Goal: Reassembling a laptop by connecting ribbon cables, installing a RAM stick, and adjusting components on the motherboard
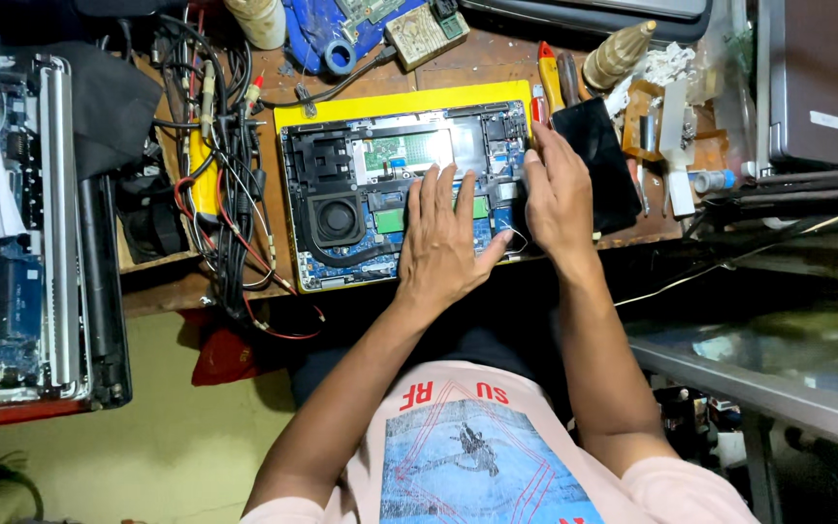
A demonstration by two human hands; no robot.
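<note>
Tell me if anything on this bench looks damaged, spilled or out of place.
Nothing looks spilled or broken. The opened laptop lies square on its yellow mat with both hands resting on it. The oddest spot is the tangle of cables sprawling at its left edge, one red wire drooping off the bench.

I am looking down at an electronics repair workshop: an opened laptop (404, 194) with bare circuit boards on a cluttered wooden bench (477, 60), tangled cables (220, 146), screwdrivers (557, 82), and another dismantled laptop (21, 281) alongside.
</note>
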